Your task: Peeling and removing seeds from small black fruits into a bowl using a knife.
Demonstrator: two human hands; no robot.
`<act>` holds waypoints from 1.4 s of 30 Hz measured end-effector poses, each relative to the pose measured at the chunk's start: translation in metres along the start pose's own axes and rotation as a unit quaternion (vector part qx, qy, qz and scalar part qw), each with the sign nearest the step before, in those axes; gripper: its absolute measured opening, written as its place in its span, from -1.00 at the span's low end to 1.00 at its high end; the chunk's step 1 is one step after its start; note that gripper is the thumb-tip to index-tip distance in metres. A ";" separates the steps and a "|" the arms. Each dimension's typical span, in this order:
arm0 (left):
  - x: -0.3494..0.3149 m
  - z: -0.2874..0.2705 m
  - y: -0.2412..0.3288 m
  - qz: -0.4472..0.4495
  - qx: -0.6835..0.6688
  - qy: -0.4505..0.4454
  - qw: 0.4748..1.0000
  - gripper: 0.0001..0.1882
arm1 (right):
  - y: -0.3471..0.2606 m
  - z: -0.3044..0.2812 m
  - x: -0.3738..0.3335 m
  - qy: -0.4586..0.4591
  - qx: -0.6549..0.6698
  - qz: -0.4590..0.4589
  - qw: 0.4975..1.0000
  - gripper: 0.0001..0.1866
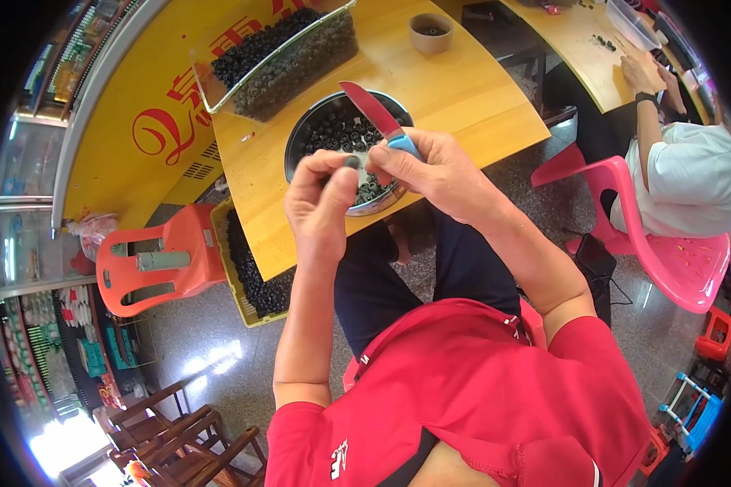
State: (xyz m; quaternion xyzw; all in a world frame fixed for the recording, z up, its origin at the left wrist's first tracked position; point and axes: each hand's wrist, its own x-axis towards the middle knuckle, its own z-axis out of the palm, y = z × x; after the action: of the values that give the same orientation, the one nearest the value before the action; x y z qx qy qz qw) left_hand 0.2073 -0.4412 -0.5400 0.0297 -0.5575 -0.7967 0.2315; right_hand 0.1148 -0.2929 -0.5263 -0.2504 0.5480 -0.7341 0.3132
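In my right hand [430, 170] is a knife [371, 109] with a red blade and a light blue handle; the blade points up and to the left. Thumb and fingers of my left hand [321, 199] pinch a small dark round piece [352, 162], partly hidden by the fingertips; its kind is unclear. Both hands are close together above the near side of a round metal bowl [291, 154]. Inside the bowl lie many small black round pieces [333, 134], some showing pale parts.
A clear plastic bin [300, 69] of similar black pieces and a small cup [430, 34] stand on the wooden table [479, 105]. Below its left edge is a yellow crate [260, 322], beside an orange chair [166, 260]. At right, another person [678, 170] sits on a pink chair [674, 268].
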 end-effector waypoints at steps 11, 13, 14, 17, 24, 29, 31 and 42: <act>0.069 -0.054 -0.012 -0.186 0.183 0.044 0.964 -0.84 | 0.000 -0.028 0.001 0.060 -0.065 -0.015 0.996 -0.73; 0.076 -0.056 -0.020 -0.101 0.483 -0.076 0.866 -0.76 | 0.001 -0.029 0.001 0.062 -0.067 -0.014 0.996 -0.73; 0.079 -0.051 -0.019 -0.118 0.611 -0.098 0.777 -0.75 | 0.002 -0.029 0.001 0.062 -0.065 -0.012 0.996 -0.73; 0.081 -0.043 -0.029 -0.041 0.749 -0.145 0.645 -0.77 | 0.003 -0.030 0.001 0.061 -0.063 -0.011 0.996 -0.73; 0.078 -0.041 -0.029 -0.018 0.713 -0.153 0.684 -0.77 | 0.005 -0.034 0.003 0.063 -0.070 -0.007 0.996 -0.73; 0.055 -0.013 -0.001 -0.015 0.548 -0.144 0.824 -0.77 | 0.015 -0.028 0.012 0.072 -0.035 -0.007 0.997 -0.76; 0.047 -0.003 0.006 0.007 0.505 -0.140 0.851 -0.77 | 0.019 -0.025 0.016 0.073 -0.016 -0.016 0.997 -0.78; 0.026 0.002 0.016 0.036 0.379 -0.080 0.921 -0.81 | 0.015 -0.019 0.015 -0.001 0.138 0.050 0.989 -0.76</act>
State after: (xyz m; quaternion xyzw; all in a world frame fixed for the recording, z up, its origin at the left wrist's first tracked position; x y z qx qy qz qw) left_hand 0.1883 -0.4539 -0.5194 0.0315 -0.8350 -0.5169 0.1858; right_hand 0.0937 -0.2947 -0.5453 -0.1774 0.4532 -0.7858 0.3816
